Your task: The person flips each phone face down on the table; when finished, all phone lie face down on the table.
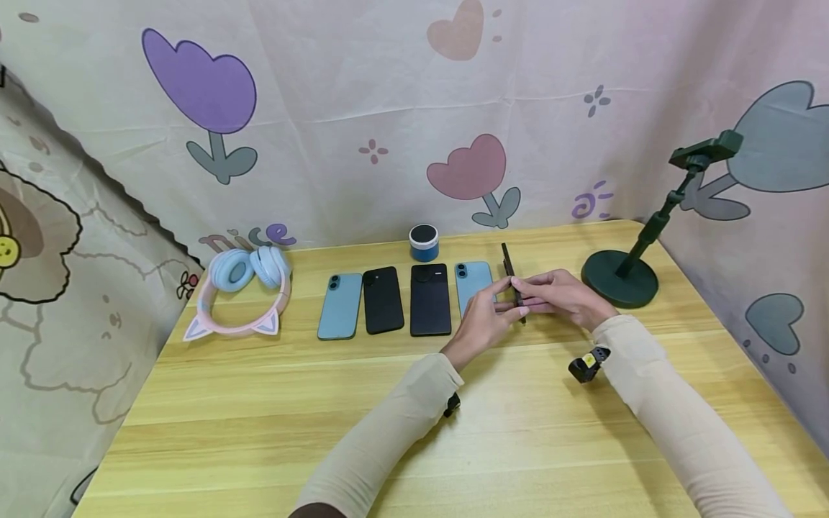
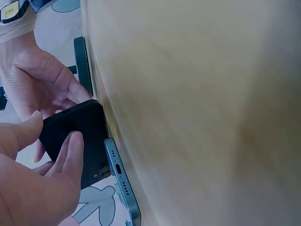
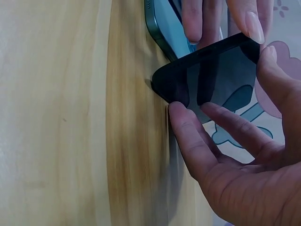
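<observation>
A black smartphone [image 1: 508, 263] stands tilted on edge at the right end of a row of phones, held between both hands. My left hand [image 1: 481, 321] grips it from the left, fingers against its camera side [image 2: 77, 132] and thumb at its upper edge. From the right, my right hand [image 1: 565, 296] holds it too, with fingertips on the glossy screen [image 3: 228, 77] and thumb at the top corner. The phone's lower edge is right at the tabletop. Just left of it lies a light blue phone [image 1: 473, 277], partly hidden by my left hand.
Further left lie a black phone with a round camera [image 1: 430, 302], another black phone [image 1: 383, 301] and a light blue phone [image 1: 340, 308]. Behind them stands a small blue-and-white jar [image 1: 424, 244]. Cat-ear headphones [image 1: 242, 330] lie at left; a dark green stand [image 1: 619, 284] is at right.
</observation>
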A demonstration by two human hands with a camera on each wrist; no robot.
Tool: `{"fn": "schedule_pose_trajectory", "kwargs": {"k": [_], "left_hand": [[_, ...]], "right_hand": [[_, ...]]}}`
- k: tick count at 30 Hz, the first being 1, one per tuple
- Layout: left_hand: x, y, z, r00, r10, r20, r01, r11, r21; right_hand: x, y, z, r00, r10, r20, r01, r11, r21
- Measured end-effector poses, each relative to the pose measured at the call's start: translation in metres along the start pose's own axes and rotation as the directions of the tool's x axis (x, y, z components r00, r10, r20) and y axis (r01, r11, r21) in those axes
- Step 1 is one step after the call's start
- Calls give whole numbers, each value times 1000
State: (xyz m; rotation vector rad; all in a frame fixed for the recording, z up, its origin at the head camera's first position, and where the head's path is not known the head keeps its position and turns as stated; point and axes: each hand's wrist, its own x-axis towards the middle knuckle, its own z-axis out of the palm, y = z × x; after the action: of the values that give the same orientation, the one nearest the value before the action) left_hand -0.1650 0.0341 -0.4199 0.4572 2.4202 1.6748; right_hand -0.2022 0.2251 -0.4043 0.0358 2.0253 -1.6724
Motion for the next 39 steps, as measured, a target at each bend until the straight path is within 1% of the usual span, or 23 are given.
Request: {"fn": "schedule_pose_trajectory", "kwargs": {"k": [4, 9, 16, 22, 28, 32, 39], "left_hand": [[0, 1, 1, 1000, -1, 9, 2, 1000, -19], [1, 1, 1, 1000, 6, 28, -6, 1000, -11], [-1, 0, 1, 998, 32, 54, -33, 999, 17], [-1, 0, 2, 997, 22, 79, -24, 999, 27], [-1, 0, 1, 991, 20, 130, -30, 997, 75], [-2, 0, 1, 985, 26, 170, -45, 993, 112], [-2, 1, 2, 977, 28, 210, -72, 976, 206]], "right_hand": [[-2, 0, -1, 1000, 2, 3, -2, 1000, 0], [-4, 0, -3, 1000, -5, 11, 5, 1000, -21], [-7, -2, -4, 999, -26, 41, 26, 1000, 13], [-10, -2, -5, 999, -37, 38, 36, 999, 32], [-12, -1, -7, 999, -43, 33, 41, 998, 50], [-15, 0, -9, 999, -45, 24, 44, 999, 25], [-17, 0, -11, 999, -33, -6, 33, 998, 50]]}}
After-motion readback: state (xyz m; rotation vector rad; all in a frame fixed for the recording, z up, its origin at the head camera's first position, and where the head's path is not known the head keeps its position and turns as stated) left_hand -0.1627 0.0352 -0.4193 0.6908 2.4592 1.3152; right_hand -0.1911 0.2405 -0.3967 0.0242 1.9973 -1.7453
